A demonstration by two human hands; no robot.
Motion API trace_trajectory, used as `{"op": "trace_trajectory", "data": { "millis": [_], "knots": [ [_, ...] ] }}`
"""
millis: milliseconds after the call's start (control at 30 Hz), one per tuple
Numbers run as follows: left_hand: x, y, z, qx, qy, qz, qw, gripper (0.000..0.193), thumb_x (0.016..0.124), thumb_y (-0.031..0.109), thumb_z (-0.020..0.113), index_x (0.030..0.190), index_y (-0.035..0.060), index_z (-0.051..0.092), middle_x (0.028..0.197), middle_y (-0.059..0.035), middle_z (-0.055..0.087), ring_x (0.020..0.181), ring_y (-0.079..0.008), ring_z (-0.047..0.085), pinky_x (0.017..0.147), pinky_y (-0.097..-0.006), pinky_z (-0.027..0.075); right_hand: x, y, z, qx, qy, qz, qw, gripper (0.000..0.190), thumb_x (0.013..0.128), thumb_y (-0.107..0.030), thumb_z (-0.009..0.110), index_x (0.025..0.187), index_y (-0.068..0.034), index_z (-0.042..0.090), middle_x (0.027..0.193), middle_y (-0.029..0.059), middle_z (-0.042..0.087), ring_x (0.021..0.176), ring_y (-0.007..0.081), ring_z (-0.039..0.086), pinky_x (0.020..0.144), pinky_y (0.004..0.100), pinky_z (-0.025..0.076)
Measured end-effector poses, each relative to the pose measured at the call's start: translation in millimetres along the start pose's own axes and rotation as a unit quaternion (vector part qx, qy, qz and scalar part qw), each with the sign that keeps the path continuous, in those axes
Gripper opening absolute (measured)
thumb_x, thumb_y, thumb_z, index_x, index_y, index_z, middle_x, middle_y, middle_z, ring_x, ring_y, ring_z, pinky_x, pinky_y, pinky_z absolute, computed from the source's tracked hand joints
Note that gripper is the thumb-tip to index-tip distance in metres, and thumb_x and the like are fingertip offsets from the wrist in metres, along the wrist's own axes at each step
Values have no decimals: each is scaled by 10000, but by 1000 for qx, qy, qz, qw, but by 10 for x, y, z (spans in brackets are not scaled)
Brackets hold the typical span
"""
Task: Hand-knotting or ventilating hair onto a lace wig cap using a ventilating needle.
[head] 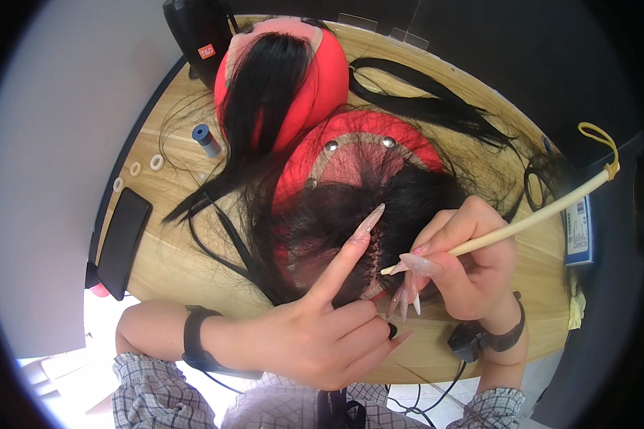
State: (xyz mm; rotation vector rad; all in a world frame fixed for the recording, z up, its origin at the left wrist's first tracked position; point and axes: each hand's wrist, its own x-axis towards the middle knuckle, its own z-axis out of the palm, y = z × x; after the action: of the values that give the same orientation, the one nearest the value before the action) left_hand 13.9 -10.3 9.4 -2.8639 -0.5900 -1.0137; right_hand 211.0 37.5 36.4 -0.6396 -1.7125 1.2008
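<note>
A wig cap (349,161) with black hair (424,187) is mounted on a red head form (295,166), held by silver round-headed pins. My left hand (322,332) lies over its near side, index finger stretched along the hair beside a parting. The other fingers are curled; a small black bit shows by them, and whether they hold hair is hidden. My right hand (461,263) grips a pale ventilating needle handle (526,225) like a pen. Its fine tip meets the parting just right of my left index finger.
Behind stands a second red head form (333,69) with black hair. Around are a black speaker (198,32), thread spool (206,140), small rings (156,162), black phone (124,241), loose hair bundle (424,91), scissors (536,185) and blue-white box (578,230). Dark panels border the wooden table (193,268).
</note>
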Motion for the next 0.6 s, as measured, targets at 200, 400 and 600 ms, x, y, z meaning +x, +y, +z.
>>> {"op": "trace_trajectory", "data": {
  "millis": [200, 400, 600],
  "knots": [
    [-8, -2, 0, 9, 1, 6, 1000, 290, 797, 144, 685, 577, 107, 500, 596, 19, 318, 531, -85, 432, 984, -753, 360, 10, -21, -1, 12, -7, 19, 1000, 45, 901, 29, 586, 864, 42, 565, 733, 108, 649, 580, 79, 609, 508, 195, 473],
    [18, -28, -48, 4, -22, 12, 1000, 296, 804, 146, 671, 574, 120, 486, 602, 25, 306, 532, -81, 421, 975, -743, 384, 24, -45, 18, 57, 8, 53, 997, 79, 914, 19, 579, 854, 57, 546, 741, 115, 658, 605, 77, 628, 527, 194, 500],
    [31, -9, -72, -15, -7, -14, 1000, 252, 780, 144, 656, 585, 92, 505, 599, 11, 302, 550, -98, 428, 1014, -697, 388, 45, -60, 21, 86, 8, 79, 993, 76, 917, 17, 583, 866, 62, 550, 721, 109, 652, 597, 80, 623, 521, 197, 499]
  ]
}}
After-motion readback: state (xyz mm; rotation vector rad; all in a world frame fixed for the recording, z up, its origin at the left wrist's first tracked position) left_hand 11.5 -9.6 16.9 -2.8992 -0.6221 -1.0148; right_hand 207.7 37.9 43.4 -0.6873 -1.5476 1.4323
